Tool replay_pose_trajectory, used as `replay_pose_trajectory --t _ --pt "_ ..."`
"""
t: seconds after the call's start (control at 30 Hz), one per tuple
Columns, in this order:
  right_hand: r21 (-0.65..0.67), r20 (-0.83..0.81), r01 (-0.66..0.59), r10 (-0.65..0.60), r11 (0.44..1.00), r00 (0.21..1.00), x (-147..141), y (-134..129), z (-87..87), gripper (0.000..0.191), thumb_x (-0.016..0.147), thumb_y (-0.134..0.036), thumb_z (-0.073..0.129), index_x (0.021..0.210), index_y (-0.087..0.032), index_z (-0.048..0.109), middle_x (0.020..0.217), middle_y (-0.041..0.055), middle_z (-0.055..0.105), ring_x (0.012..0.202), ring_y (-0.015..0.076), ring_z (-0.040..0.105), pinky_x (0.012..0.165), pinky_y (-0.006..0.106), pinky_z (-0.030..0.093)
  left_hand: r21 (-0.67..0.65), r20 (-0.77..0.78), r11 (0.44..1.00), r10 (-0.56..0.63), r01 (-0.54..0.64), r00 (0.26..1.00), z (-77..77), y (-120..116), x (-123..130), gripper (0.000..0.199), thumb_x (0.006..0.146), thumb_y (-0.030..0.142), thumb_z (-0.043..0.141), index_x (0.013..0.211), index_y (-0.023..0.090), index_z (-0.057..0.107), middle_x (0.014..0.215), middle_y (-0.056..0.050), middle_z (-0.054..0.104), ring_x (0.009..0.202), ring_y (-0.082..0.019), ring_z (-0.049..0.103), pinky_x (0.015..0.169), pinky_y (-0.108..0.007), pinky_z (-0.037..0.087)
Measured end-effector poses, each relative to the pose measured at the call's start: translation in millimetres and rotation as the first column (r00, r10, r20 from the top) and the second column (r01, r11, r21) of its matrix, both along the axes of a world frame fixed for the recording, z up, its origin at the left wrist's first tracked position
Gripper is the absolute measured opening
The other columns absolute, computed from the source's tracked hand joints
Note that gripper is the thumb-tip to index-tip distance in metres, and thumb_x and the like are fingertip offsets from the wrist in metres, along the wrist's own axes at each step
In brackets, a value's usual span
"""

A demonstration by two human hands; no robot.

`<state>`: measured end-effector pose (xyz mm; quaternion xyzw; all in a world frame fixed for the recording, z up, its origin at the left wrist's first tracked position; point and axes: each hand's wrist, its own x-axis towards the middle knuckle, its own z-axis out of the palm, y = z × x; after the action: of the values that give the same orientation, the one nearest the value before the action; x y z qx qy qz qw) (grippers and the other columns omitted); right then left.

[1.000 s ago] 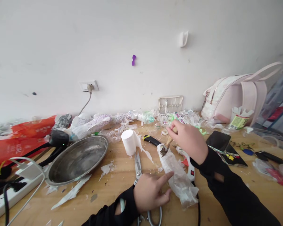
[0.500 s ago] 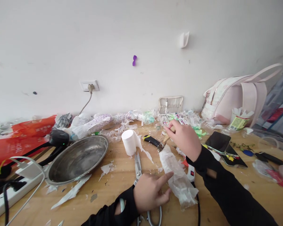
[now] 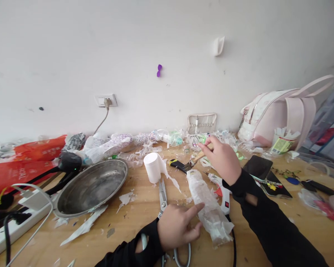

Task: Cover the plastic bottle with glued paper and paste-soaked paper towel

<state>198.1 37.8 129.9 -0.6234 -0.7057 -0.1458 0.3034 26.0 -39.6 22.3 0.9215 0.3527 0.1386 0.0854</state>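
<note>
Fingers of my right hand [image 3: 221, 159] pinch the wooden handle of a brush [image 3: 195, 160], whose dark bristles hang just past the far end of a paper-wrapped bottle shape [image 3: 206, 204]. This whitish, crinkled piece lies on the table, its near end ragged. My left hand [image 3: 180, 227] rests at its left side, index finger and thumb spread, the index fingertip touching the wrapping. Beneath that hand lie metal scissors [image 3: 163, 196], partly covered. A utility knife [image 3: 178, 165] sits by the bristles. Right of the wrapped piece is a white glue gun [image 3: 225, 198].
A white paper roll [image 3: 153, 168] stands beside a metal basin [image 3: 93, 189]. Red bags [image 3: 40, 148] and a power strip [image 3: 5, 230] lie at the left. Plastic and paper scraps line the wall. A pink backpack [image 3: 275, 115] and phone [image 3: 257, 167] are at the right.
My right hand has moved slightly away to the upper right, tilting the brush lower and lifting its bristles off the wrapped piece's far end. My left hand stays in place.
</note>
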Motion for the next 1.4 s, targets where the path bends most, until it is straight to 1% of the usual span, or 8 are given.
replay_pose_trajectory --t 0.13,0.33,0.47,0.6,0.8,1.07,1.27,1.4 --pt "-0.042 0.031 0.023 -0.022 0.999 0.999 1 6 -4.2 0.017 0.082 -0.036 0.050 0.074 -0.020 0.053 0.047 -0.0016 0.055 0.046 0.0162 0.052 0.043 0.023 0.020 0.008 0.006 1.000 -0.001 0.001 1.000 -0.2 0 0 0.047 0.078 0.033 0.042 0.123 0.023 0.039 0.063 0.002 0.066 0.053 -0.019 0.062 0.049 -0.028 0.047" --pt "0.000 0.006 0.122 -0.122 0.993 0.992 19 3 11.9 0.013 0.081 -0.030 0.052 0.073 -0.020 0.053 0.058 0.0035 0.062 0.053 0.0194 0.055 0.045 0.025 0.021 0.007 0.017 1.000 0.002 -0.002 1.000 0.5 1 0 0.043 0.079 0.033 0.042 0.121 0.023 0.041 0.061 0.003 0.066 0.051 -0.018 0.062 0.048 -0.027 0.046" --pt "-0.053 -0.099 0.008 -0.013 0.999 0.995 16 -3 14.8 0.018 0.082 -0.037 0.050 0.073 -0.022 0.050 0.051 -0.0023 0.057 0.051 0.0154 0.054 0.048 0.022 0.027 0.037 0.039 0.999 -0.004 0.002 0.999 2.0 1 0 0.040 0.078 0.031 0.043 0.116 0.021 0.046 0.060 0.003 0.065 0.049 -0.017 0.060 0.047 -0.026 0.044" --pt "-0.168 -0.107 -0.092 0.075 0.981 0.991 10 -3 12.2 0.020 0.081 -0.037 0.050 0.068 -0.022 0.048 0.044 -0.0051 0.049 0.045 0.0133 0.049 0.046 0.022 0.026 0.079 0.061 0.997 0.001 -0.006 0.998 3.4 0 1 0.030 0.077 0.029 0.043 0.104 0.018 0.053 0.059 0.002 0.065 0.048 -0.016 0.059 0.045 -0.025 0.043" --pt "-0.102 -0.063 0.068 -0.074 0.993 0.995 24 -3 20.4 0.016 0.078 -0.034 0.053 0.069 -0.022 0.049 0.049 -0.0015 0.049 0.050 0.0171 0.048 0.047 0.024 0.022 0.108 0.046 0.993 0.037 -0.042 0.998 3.5 0 0 0.023 0.077 0.030 0.044 0.093 0.017 0.055 0.057 0.000 0.064 0.049 -0.016 0.060 0.045 -0.024 0.041" --pt "-0.100 0.078 0.181 -0.174 0.978 0.982 27 -16 29.4 0.014 0.077 -0.033 0.050 0.069 -0.022 0.050 0.050 -0.0009 0.051 0.049 0.0158 0.047 0.045 0.023 0.021 0.120 0.071 0.992 0.042 -0.051 0.997 2.2 1 1 0.025 0.078 0.030 0.043 0.097 0.018 0.054 0.057 0.001 0.064 0.048 -0.016 0.059 0.045 -0.024 0.042" --pt "-0.126 0.091 0.067 -0.056 0.990 0.994 21 -11 21.0 0.015 0.078 -0.032 0.050 0.068 -0.021 0.049 0.052 -0.0011 0.052 0.050 0.0149 0.047 0.045 0.023 0.021 0.078 0.099 0.995 0.054 -0.062 0.994 2.1 1 0 0.027 0.078 0.030 0.042 0.098 0.016 0.054 0.055 0.000 0.063 0.049 -0.016 0.059 0.047 -0.025 0.044" --pt "-0.111 0.034 0.017 -0.013 0.994 0.999 14 -11 18.4 0.014 0.078 -0.031 0.050 0.068 -0.022 0.050 0.047 -0.0033 0.046 0.045 0.0137 0.043 0.045 0.023 0.021 0.051 0.134 0.998 0.034 -0.041 0.990 1.5 2 -1 0.041 0.078 0.030 0.041 0.117 0.017 0.045 0.055 0.002 0.063 0.047 -0.016 0.058 0.047 -0.026 0.044"
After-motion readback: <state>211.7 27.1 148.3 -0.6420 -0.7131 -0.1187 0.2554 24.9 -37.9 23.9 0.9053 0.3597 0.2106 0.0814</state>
